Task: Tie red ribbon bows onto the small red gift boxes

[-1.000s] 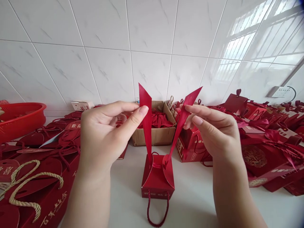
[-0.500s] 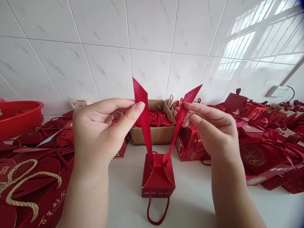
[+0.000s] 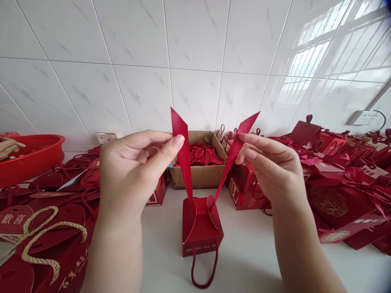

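A small dark red gift box stands on the white table before me, its curved top flaps drawn together. A red ribbon comes up out of the flaps as two slanted-cut ends spread in a V. My left hand pinches one end between thumb and fingers, a little below its tip. The other end is held by my right hand, with the fingers on and behind it. A twisted dark red cord handle hangs from the box's near side; the far handle is mostly hidden.
Behind the box, a cardboard carton holds many red ribbons. Finished red boxes crowd the right. At left are a larger box with gold cord and a red basin, where another person's hand reaches in.
My hands still hold the ribbon ends, with only a slight shift. The view has turned a little left, and another person's hand has appeared over the basin.
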The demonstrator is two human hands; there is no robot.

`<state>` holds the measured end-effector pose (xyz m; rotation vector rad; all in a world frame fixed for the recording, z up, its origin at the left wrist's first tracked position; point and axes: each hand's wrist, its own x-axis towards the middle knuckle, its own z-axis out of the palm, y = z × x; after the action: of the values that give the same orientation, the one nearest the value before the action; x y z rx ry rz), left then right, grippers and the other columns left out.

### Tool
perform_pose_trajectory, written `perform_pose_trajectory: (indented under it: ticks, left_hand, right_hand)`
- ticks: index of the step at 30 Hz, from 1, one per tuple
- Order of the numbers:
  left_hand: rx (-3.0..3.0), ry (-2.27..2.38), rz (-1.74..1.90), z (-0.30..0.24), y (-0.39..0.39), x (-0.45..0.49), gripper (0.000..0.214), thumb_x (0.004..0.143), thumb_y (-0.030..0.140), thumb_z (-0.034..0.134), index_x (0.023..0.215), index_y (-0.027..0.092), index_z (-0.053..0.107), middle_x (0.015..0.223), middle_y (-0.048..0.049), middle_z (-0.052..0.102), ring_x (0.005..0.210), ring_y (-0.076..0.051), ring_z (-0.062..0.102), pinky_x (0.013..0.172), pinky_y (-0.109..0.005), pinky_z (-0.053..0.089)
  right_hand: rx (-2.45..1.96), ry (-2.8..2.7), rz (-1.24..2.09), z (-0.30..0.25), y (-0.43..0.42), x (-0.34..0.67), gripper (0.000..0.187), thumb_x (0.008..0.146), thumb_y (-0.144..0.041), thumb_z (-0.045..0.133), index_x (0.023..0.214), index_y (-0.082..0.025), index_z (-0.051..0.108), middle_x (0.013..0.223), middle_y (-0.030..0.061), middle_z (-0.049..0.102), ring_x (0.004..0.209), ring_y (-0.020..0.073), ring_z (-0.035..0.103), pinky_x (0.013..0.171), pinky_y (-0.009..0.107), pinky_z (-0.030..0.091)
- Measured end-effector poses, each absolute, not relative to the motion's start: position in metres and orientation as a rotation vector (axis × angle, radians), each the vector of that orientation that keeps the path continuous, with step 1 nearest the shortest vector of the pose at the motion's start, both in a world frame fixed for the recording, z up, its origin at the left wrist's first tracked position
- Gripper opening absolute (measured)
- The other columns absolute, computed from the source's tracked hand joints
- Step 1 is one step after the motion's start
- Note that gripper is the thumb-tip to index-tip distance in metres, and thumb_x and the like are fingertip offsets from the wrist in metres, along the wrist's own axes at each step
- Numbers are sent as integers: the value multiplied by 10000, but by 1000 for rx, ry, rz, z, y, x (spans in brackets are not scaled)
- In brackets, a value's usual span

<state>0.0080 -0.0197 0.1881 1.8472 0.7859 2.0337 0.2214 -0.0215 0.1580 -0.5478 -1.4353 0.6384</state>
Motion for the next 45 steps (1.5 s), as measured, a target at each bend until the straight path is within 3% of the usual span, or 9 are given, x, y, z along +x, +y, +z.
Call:
perform_pose_trajectory:
  ticks: [19,31,39,45]
  left_hand:
    - [1699,893,2078,187,-19,21,55,673,206,773,665,248,739,566,42,638,514,-87,536,478,-210,441]
    - [1697,869,2049,184,-16,18,67,680,250,782,735,240,745,656,17,702,577,-113,628,546,-216,537]
    - [1641,772,2064,183,-16,21,97,684,176,778,744,248,752,713,28,736,647,-98,662,626,-190,564]
    - [1683,757,2068,182,-15,20,130,695,151,769,752,267,753,707,43,728,649,-92,656,605,-187,559]
  right_hand:
    - [-573,-1488,563,157,-24,215,266,807,-214,654,1055,-297,702,751,2,673,675,143,612,626,298,518]
    - [-553,-1490,595,156,-25,214,267,826,-209,631,1070,-293,700,754,8,669,710,150,622,668,309,536]
    - [-600,-1482,526,154,-24,213,259,822,-231,645,1059,-317,702,960,8,712,756,151,633,648,295,539]
    - [-563,-1465,519,156,-24,212,242,846,-197,608,1036,-305,713,1038,5,706,950,183,651,829,347,551]
